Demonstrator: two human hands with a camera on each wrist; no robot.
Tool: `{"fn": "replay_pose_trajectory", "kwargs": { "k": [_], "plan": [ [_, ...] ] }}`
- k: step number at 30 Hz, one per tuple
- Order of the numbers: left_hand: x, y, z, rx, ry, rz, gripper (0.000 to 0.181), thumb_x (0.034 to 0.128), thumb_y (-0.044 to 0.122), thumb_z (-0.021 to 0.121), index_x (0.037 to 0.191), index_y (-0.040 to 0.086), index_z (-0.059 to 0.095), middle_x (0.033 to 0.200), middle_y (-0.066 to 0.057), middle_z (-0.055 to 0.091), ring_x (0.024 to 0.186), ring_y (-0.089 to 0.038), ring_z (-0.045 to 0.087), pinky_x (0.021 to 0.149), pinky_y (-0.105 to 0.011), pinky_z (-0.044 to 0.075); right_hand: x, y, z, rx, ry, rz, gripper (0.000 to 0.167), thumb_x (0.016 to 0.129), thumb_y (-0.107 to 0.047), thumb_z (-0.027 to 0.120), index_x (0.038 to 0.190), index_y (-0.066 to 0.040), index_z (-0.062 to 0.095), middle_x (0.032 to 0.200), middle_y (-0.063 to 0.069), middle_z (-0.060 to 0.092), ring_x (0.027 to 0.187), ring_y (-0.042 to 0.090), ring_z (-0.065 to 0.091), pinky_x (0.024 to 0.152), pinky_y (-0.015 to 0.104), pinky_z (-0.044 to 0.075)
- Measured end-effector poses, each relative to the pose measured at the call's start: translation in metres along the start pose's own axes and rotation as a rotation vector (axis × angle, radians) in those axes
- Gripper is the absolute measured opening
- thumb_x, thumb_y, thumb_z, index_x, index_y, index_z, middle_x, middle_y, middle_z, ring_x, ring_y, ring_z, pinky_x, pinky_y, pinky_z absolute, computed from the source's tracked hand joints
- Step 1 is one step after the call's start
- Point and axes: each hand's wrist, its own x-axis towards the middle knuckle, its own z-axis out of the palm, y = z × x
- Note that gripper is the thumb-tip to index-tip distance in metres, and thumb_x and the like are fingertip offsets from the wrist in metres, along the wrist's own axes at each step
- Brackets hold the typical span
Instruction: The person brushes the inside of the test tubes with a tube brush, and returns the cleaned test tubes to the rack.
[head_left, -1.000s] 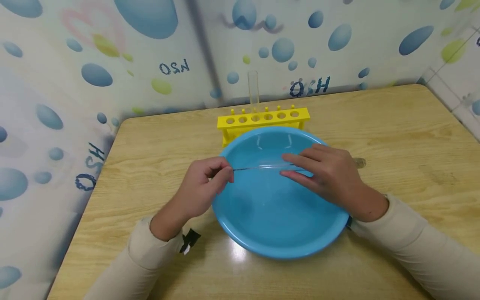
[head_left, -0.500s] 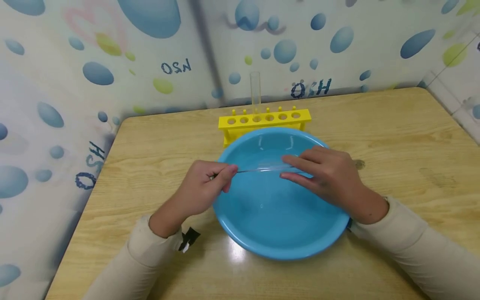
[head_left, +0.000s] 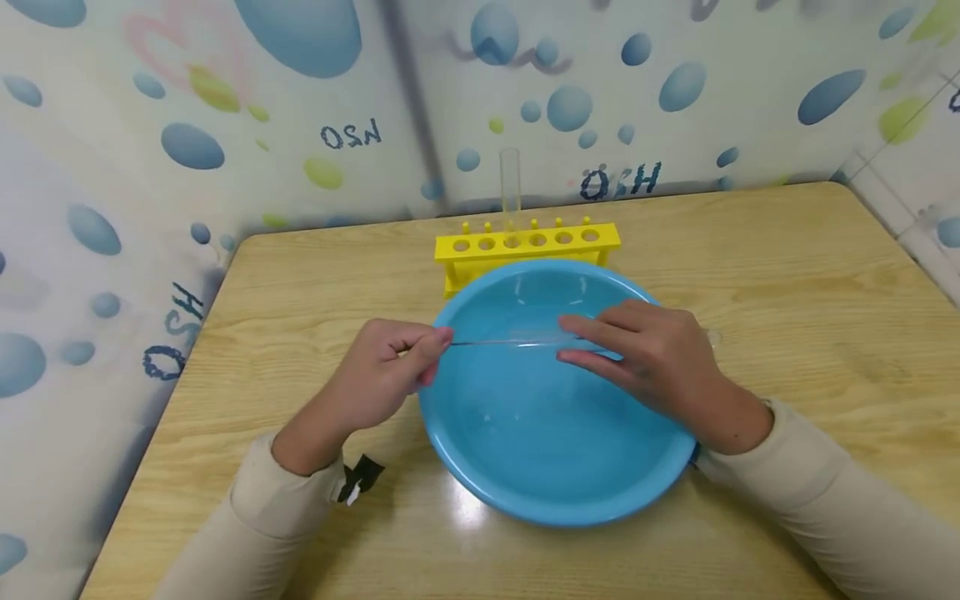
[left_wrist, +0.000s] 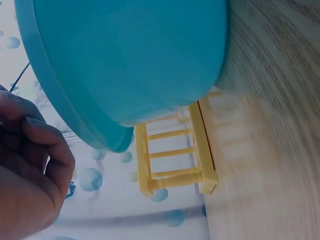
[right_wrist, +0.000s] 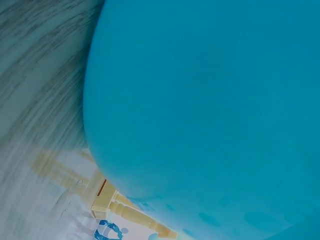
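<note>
So I had both hands up over the blue basin (head_left: 551, 442), holding a clear tube (head_left: 534, 339) sideways above it. My right hand (head_left: 652, 354) was on the tube, fingers along the far side and thumb on the near side, closed in around it. How hard I was squeezing, you couldn't tell. My left hand (head_left: 386, 371) had thumb and forefinger pinched together on a thin dark wire (head_left: 480, 342), kinda twisted-looking from the left wrist view. It ran straight across to the tube's left end and seemed to go in.

My read: this was the scrubbing-out step, with the wire being a brush handle. No bristles showed clearly though, so that's a guess. The next move called for keeping wire and tube in one line, right hand steady, left hand sliding lengthwise. Tube looked like glass, so I figured a sideways shove could crack it or make it slip.

Just behind the basin, the yellow rack (head_left: 527, 249) sat on the wooden table (head_left: 787, 283) with a second tube (head_left: 510, 182) upright in it. The right wrist view was no help, no fingers in it at all.
</note>
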Motion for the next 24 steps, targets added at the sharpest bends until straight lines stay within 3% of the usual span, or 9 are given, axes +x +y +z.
{"fn": "replay_pose_trajectory", "kwargs": {
  "k": [11,19,24],
  "plan": [
    [-0.018,-0.008,-0.015,-0.002,-0.021,-0.110,0.047,0.1050,0.018,0.052,0.059,0.009,0.054,0.054,0.001,0.045,0.051,-0.013,0.040,0.044,-0.026,0.035,-0.003,0.000,0.003,0.028,-0.021,-0.026,0.051,0.097,-0.056,0.052,0.113,-0.014,0.077,0.076,0.001,0.071,0.066,0.013,0.066,0.056,0.029,0.056],
    [-0.023,-0.012,-0.028,-0.010,-0.056,-0.093,0.048,0.1061,0.016,0.049,0.059,0.011,0.049,0.053,-0.001,0.041,0.047,-0.014,0.036,0.043,-0.028,0.032,-0.003,0.000,0.000,0.040,-0.042,-0.006,0.054,0.097,-0.057,0.050,0.113,-0.012,0.077,0.076,0.002,0.072,0.065,0.013,0.066,0.056,0.027,0.056],
    [-0.028,-0.018,-0.038,-0.045,-0.055,-0.072,0.049,0.1064,0.010,0.046,0.057,0.010,0.047,0.052,-0.004,0.040,0.046,-0.015,0.032,0.042,-0.031,0.031,-0.003,0.001,0.001,0.045,-0.058,-0.004,0.046,0.094,-0.052,0.061,0.114,-0.013,0.076,0.076,0.001,0.072,0.066,0.012,0.065,0.058,0.027,0.056]
  ]
}}
